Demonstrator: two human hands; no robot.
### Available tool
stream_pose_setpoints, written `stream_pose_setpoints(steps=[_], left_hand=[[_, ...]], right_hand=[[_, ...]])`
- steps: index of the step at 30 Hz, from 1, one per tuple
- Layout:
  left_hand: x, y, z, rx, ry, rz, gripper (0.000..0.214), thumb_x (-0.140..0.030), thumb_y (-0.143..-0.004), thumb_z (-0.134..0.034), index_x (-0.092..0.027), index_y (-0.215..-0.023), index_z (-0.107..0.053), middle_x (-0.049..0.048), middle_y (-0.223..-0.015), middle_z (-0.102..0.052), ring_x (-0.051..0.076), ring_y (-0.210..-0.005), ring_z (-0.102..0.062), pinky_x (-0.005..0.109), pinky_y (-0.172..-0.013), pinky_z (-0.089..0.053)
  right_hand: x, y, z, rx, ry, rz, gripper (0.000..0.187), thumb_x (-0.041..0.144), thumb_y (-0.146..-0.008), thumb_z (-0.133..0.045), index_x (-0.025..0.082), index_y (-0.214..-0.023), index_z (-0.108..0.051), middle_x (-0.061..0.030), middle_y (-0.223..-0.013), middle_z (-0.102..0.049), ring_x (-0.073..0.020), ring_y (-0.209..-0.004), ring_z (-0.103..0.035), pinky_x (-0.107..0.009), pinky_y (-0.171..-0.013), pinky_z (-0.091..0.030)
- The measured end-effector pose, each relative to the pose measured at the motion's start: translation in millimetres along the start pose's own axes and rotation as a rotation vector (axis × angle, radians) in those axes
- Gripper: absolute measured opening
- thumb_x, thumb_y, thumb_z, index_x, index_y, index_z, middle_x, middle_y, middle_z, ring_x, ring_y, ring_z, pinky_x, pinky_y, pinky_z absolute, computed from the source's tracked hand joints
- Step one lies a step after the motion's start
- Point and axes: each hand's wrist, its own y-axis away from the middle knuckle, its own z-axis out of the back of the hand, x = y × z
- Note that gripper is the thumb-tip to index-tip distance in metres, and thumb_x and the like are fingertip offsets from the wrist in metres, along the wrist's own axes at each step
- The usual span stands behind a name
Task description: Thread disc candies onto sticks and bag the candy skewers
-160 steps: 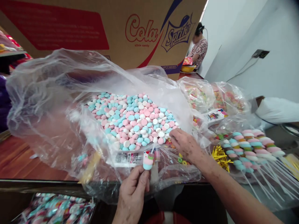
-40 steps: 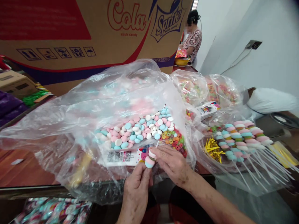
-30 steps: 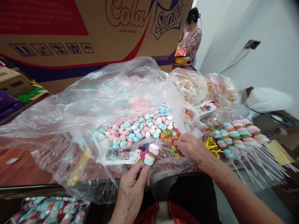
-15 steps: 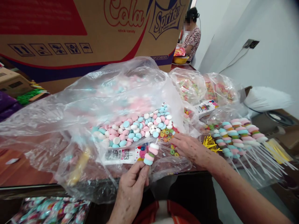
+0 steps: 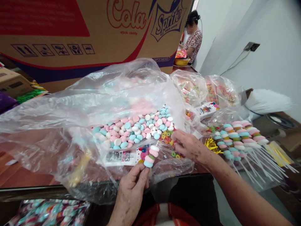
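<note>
Left hand [image 5: 131,188] grip closed on marshmallow skewer [image 5: 150,155]; right hand [image 5: 189,146] at ring candies [image 5: 167,135] beside clear bag [image 5: 70,125] holding pastel marshmallows [image 5: 136,128], grip unclear.

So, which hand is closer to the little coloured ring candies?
Right. The right hand has its fingertips at the ring candies; the left hand is lower, nearer the person, holding a candy stick.

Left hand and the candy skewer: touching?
Touching. Head view: the left hand pinches the candy skewer by its stick, just under the lowest blue piece.
</note>
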Motion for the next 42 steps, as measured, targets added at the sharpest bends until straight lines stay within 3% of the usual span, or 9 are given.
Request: stream_pose_setpoints(steps=[6, 13, 23, 33, 38, 42], left_hand=[[-0.1, 0.7, 1.8, 0.004, 0.002, 0.01, 0.033, -0.042, -0.087, -0.052, -0.019, -0.065, -0.058, -0.0056, -0.05, -0.047, 0.012, -0.049, -0.04, 0.021, -0.049, -0.03], [2.4, -0.3, 4.6, 0.015, -0.021, 0.025, 0.033, -0.043, -0.088, -0.051, -0.018, -0.067, -0.058, -0.0058, -0.051, -0.045, 0.012, -0.051, -0.04, 0.021, -0.051, -0.03], [3.7, 1.2, 3.6, 0.038, -0.006, 0.013, 0.032, -0.041, -0.09, -0.05, -0.018, -0.07, -0.059, -0.0071, -0.051, -0.043, 0.011, -0.05, -0.037, 0.022, -0.05, -0.029], [3.3, 2.3, 2.5, 0.024, -0.045, -0.044, 0.03, -0.038, -0.089, -0.051, -0.019, -0.068, -0.06, -0.0053, -0.052, -0.05, 0.012, -0.051, -0.045, 0.02, -0.052, -0.035], [3.2, 1.8, 1.9, 0.034, -0.138, -0.072, 0.031, -0.04, -0.088, -0.049, -0.018, -0.074, -0.065, -0.0051, -0.051, -0.049, 0.013, -0.049, -0.045, 0.02, -0.05, -0.035], [6.0, 2.4, -0.9, 0.035, -0.216, -0.122, 0.031, -0.038, -0.089, -0.048, -0.017, -0.074, -0.066, -0.0053, -0.051, -0.047, 0.012, -0.049, -0.043, 0.02, -0.05, -0.034]], right_hand=[[6.6, -11.2, -5.6, 0.116, 0.03, 0.027, 0.019, 0.003, -0.08, -0.048, 0.018, -0.088, -0.058, -0.0037, -0.088, -0.062, -0.0167, -0.081, -0.055, -0.026, -0.071, -0.04], [5.3, -10.6, 4.2, 0.07, -0.1, 0.002, 0.015, 0.008, -0.087, -0.049, 0.017, -0.089, -0.06, -0.0027, -0.087, -0.061, -0.015, -0.079, -0.056, -0.025, -0.074, -0.042], [8.7, -14.1, -17.7, 0.177, -0.043, 0.027, 0.022, 0.002, -0.087, -0.046, 0.015, -0.09, -0.063, -0.007, -0.092, -0.063, -0.0177, -0.086, -0.058, -0.028, -0.08, -0.045], [17.3, -10.0, -21.6, 0.106, -0.052, -0.046, 0.02, 0.002, -0.079, -0.048, 0.016, -0.085, -0.061, -0.0082, -0.09, -0.062, -0.0209, -0.084, -0.057, -0.032, -0.076, -0.043], [17.3, -5.3, -28.1, -0.027, -0.25, -0.154, 0.012, 0.008, -0.081, -0.05, 0.018, -0.088, -0.054, -0.0016, -0.08, -0.06, -0.0152, -0.072, -0.056, -0.027, -0.067, -0.044], [18.5, -1.2, -34.5, -0.187, -0.916, -0.219, 0.01, 0.023, -0.083, -0.06, 0.019, -0.092, -0.055, 0.0012, -0.081, -0.061, -0.012, -0.071, -0.058, -0.024, -0.066, -0.046]])
